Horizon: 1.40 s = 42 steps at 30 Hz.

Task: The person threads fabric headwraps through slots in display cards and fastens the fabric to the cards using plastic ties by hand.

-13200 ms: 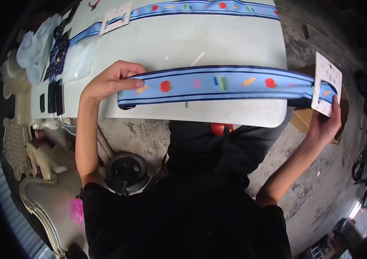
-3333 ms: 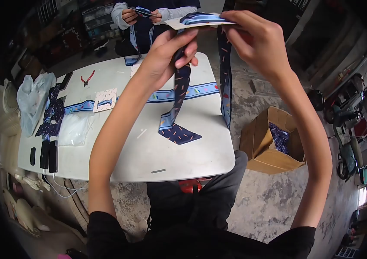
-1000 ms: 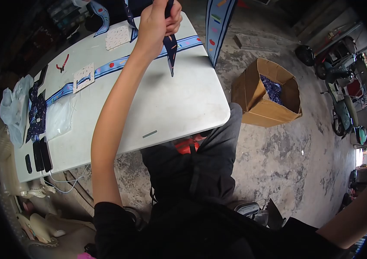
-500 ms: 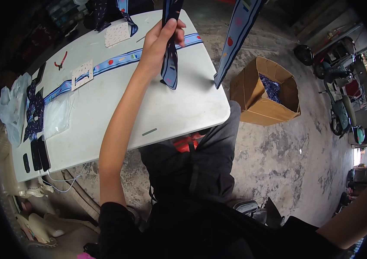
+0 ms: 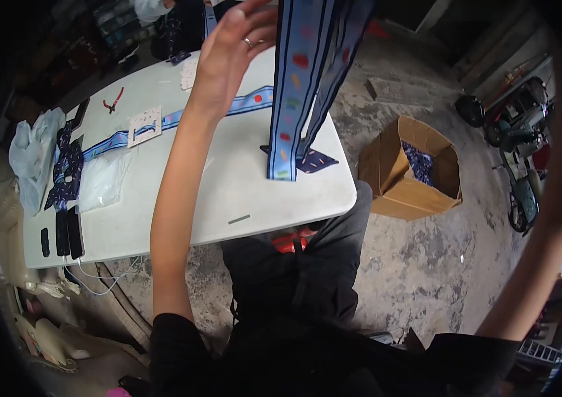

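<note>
Long patterned fabric strips, light blue with red apples on one side and navy on the other, hang down over the table's right part. Beside their upper left edge is my left hand, raised, with its fingers apart; no hold on the fabric shows. Only my right forearm is visible at the right edge; the hand itself is out of view. A navy pointed end touches the white table. Another blue strip lies across the table, passing through a white card.
Red-handled pliers, a plastic bag, a clear packet and black devices with cables lie on the table. A cardboard box holding navy fabric stands on the floor. Across the table is a co-worker's sleeve.
My left hand has let go of the hanging fabric and opened. The strips have swung left, their lower ends now over the table. My right forearm has risen.
</note>
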{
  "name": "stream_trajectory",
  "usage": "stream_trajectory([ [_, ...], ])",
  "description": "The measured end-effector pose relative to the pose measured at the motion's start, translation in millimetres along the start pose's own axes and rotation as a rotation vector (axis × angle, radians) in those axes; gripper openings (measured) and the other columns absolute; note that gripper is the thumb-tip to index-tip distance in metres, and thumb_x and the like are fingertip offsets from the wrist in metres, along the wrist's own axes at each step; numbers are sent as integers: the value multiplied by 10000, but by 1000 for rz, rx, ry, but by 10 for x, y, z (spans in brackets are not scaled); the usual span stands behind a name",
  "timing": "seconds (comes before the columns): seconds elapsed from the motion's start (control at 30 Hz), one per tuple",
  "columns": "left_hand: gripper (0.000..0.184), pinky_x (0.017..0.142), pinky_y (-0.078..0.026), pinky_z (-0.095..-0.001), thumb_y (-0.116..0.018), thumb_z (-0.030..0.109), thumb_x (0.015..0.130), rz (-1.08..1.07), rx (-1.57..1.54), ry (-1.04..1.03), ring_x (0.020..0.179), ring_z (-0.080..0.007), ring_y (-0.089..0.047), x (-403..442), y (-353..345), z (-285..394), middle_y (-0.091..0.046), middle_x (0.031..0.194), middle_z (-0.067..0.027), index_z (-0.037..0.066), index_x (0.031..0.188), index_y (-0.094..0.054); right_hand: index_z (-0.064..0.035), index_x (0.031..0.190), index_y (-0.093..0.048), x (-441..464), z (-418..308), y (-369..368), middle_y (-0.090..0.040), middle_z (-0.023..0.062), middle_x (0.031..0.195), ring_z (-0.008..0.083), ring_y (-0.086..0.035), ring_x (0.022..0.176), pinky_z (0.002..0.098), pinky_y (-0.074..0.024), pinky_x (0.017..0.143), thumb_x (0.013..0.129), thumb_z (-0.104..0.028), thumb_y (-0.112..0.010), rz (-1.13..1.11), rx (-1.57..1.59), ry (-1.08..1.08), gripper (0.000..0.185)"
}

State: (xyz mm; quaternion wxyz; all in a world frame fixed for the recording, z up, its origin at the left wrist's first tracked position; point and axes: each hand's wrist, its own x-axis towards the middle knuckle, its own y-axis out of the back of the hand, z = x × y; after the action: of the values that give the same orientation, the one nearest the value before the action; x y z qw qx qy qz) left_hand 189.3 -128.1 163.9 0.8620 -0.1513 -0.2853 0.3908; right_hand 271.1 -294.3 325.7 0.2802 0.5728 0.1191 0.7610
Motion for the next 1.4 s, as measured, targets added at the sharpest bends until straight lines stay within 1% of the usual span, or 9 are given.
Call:
stream_trajectory([
  [0.07,834,1100,-410,-368,-570,671,948,-628,47,-103,1242,-198,-577,12,530,59,-600,1340,-121,5,1443,-485,35,1019,-736,125,-21,-162,-740,195,895,240,-723,754,342,-550,681,815,66,-615,124,6,68,239],
  [0.2,908,1065,-425,-335,-676,648,888,-731,-18,105,1218,-163,-567,-288,746,141,-605,1314,-103,-20,1460,-452,-11,1070,-737,-165,-310,-462,-736,170,984,260,-712,844,352,-556,748,790,33,-671,194,1,103,292],
  [0.27,856,1042,-441,-331,-674,611,908,-690,-79,175,1181,-150,-581,-393,789,211,-622,1285,-99,-33,1434,-469,-98,1170,-738,-513,-564,-579,-722,116,1171,302,-682,1038,373,-560,895,758,-60,-770,166,-22,92,415],
  [0.53,419,875,-533,-285,-686,197,967,-477,54,309,994,-120,-667,-766,941,255,-694,1126,-104,-75,1268,-579,-119,1225,-698,-1226,-967,-1190,-676,85,1273,323,-636,1123,404,-521,917,732,-75,-758,154,287,-57,498],
  [0.73,436,841,-559,-292,-672,196,951,-404,68,434,953,-130,-691,-842,1273,145,-709,1072,-123,-82,1271,-573,-21,1359,-576,-1681,-959,-1403,-676,112,1267,236,-667,1094,386,-502,1015,851,-59,-718,-77,1153,-671,529],
  [0.8,442,666,-562,-248,-667,234,943,-420,143,487,828,-131,-705,-809,1422,61,-719,1001,-125,-77,1248,-590,45,1277,-601,-1806,-975,-1399,-670,83,1197,158,-661,1053,344,-481,1033,868,-19,-669,-240,1397,-847,420],
  [0.93,408,556,-515,-223,-656,259,946,-436,197,592,753,-114,-698,-767,1659,-43,-721,952,-96,-57,1203,-631,45,1197,-619,-1920,-899,-1385,-650,67,1146,142,-605,1059,295,-445,1005,818,47,-623,-359,1426,-727,379],
  [1.07,401,705,-533,-239,-667,259,947,-401,183,613,836,-88,-680,-784,1669,-89,-718,961,-66,-41,1211,-641,36,1176,-618,-2002,-907,-1436,-636,58,1149,140,-568,1101,283,-423,1010,777,58,-636,-375,1654,-772,401],
  [1.4,465,766,-518,-246,-803,153,819,-496,324,602,884,-105,-650,-838,1621,-262,-717,1014,-61,-29,1218,-649,-15,1113,-647,-2188,-1068,-1396,-672,79,961,172,-647,877,289,-495,789,739,2,-740,-364,1039,-662,385],
])
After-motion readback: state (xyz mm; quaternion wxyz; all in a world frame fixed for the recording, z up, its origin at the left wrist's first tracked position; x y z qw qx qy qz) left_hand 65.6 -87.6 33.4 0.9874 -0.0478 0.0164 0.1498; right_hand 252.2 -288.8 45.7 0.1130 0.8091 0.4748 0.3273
